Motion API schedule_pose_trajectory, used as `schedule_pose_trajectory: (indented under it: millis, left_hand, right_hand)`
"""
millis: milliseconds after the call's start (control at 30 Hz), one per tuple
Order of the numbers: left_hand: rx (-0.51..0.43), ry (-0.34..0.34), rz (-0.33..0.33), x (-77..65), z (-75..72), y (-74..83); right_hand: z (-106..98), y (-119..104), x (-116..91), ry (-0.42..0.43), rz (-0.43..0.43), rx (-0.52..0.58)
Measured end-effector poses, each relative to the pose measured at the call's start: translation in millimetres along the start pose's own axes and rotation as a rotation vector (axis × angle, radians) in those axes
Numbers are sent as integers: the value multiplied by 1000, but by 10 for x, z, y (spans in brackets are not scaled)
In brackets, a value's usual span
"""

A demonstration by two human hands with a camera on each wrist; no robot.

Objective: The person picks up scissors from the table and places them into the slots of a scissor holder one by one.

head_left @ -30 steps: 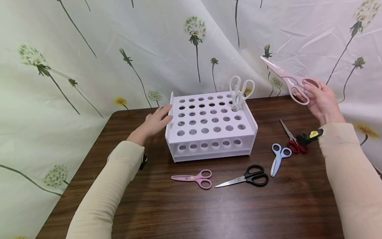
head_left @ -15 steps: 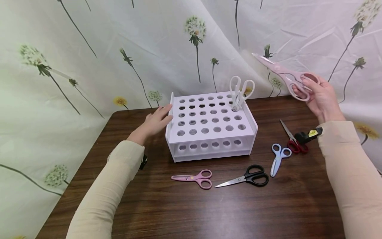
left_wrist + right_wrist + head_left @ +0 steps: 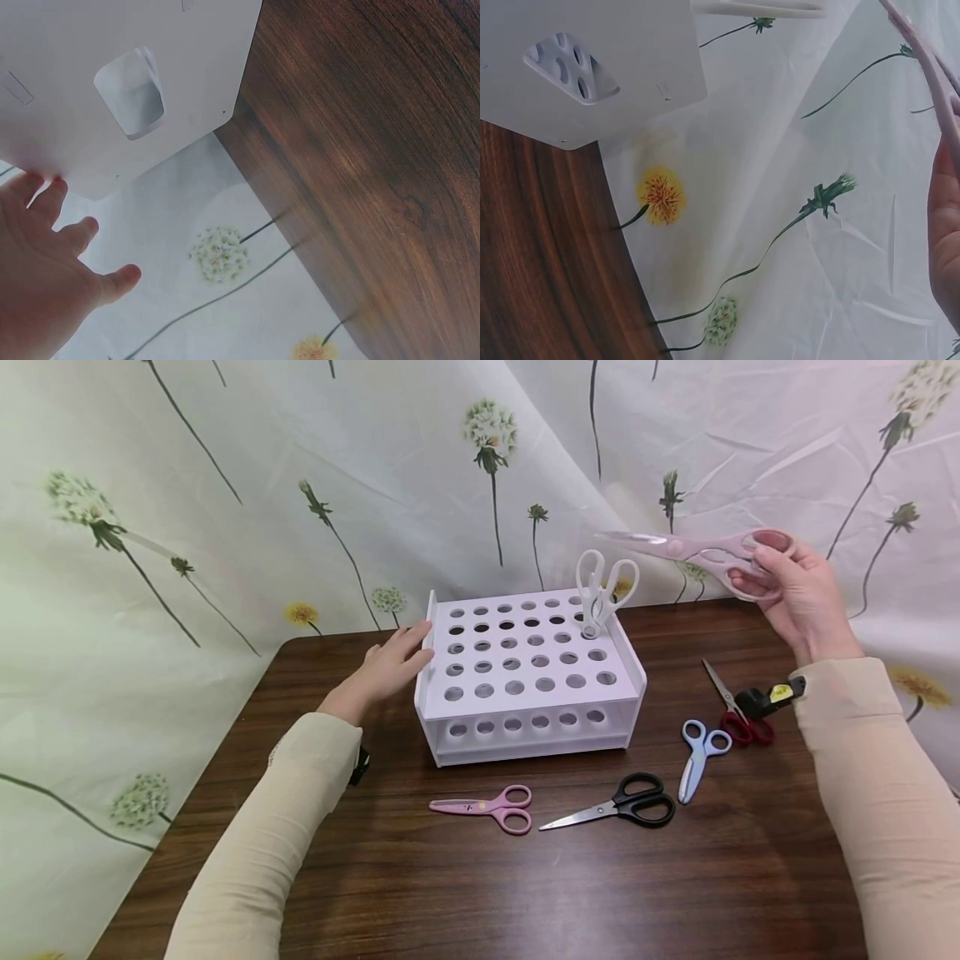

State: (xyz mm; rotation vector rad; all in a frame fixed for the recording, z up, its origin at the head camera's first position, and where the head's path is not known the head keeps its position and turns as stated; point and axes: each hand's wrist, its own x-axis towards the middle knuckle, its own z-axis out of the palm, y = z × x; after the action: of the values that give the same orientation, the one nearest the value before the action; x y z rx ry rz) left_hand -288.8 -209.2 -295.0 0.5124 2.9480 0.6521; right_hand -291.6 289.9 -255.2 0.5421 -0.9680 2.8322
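My right hand holds large pale pink scissors by the handle loops, raised at the right with the blades pointing left. In the right wrist view the hand and the pink scissors show only at the right edge. A white rack with rows of round holes stands on the table. White scissors stand handles up in a hole at its back right. My left hand rests with extended fingers against the rack's left side; the left wrist view shows its fingertips at the panel edge.
On the dark wood table in front of the rack lie small pink scissors and black-handled scissors. Blue scissors and red-handled scissors lie right of the rack. A flower-print curtain hangs behind.
My right hand has moved the pale pink scissors leftward, and their blades have swung from pointing up-left to nearly level. The left hand and the rack have stayed in place.
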Motion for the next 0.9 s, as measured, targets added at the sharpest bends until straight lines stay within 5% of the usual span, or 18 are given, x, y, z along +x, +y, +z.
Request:
schedule_pose_trajectory:
  millis: [533, 900]
  left_hand:
    - [-12, 11, 3, -6, 8, -18]
    - [-15, 12, 6, -8, 4, -9]
  right_hand:
    - [71, 27, -31, -43, -17, 22]
    - [144, 43, -40, -11, -63, -77]
